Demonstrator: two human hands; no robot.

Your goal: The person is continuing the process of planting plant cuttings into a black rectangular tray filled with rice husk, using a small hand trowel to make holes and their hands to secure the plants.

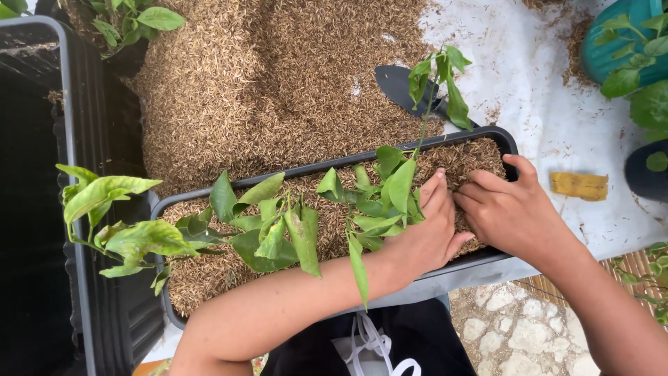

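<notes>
- Left hand (pixel 428 233) lies flat, fingers together, pressing husks beside the seedling (pixel 396 188).
- Right hand (pixel 511 209) curls fingertips into the husks (planter (pixel 487 134) nearly full).

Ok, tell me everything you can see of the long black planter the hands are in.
The planter is a long, shallow black trough, plastic by its look, with rounded corners and a raised rim. It lies slanted across the view, filled nearly to the rim with brown husks. Leafy green seedlings stand in it. The left hand and right hand press into the filling at one end.
</notes>
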